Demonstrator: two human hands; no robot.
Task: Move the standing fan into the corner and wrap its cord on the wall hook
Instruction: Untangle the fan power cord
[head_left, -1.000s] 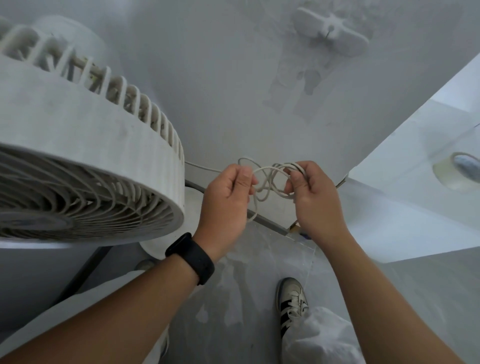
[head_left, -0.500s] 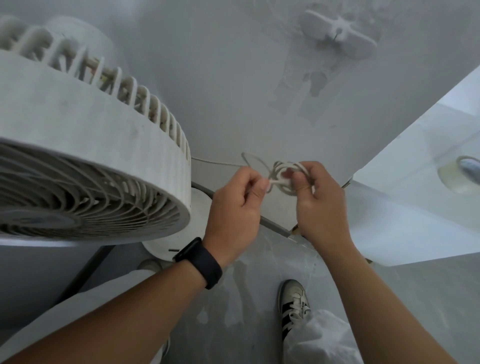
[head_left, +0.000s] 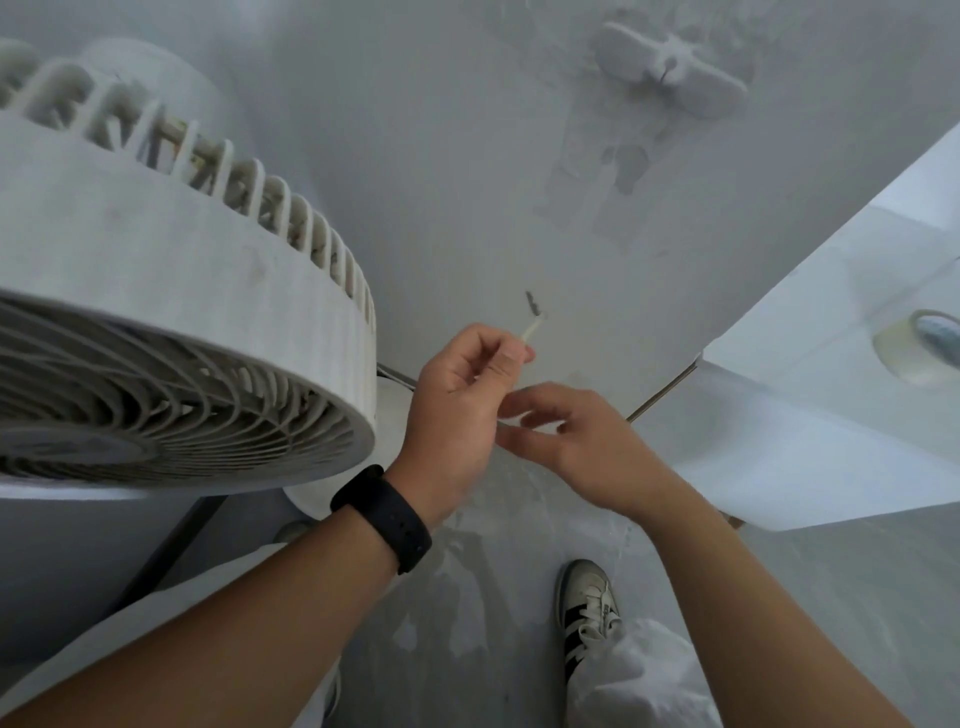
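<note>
Beside the fan (head_left: 171, 322), the left hand (head_left: 457, 415) is pinching a short cord (head_left: 531, 330) end, while the right hand (head_left: 576, 441) is hovering below, fingers loosely spread, gripping nothing.

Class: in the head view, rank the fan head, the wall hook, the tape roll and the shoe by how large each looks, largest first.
1. fan head, largest by far, though nearness to the camera inflates it.
2. wall hook
3. shoe and tape roll look too alike to rank; the frame edge cuts off the roll.
</note>
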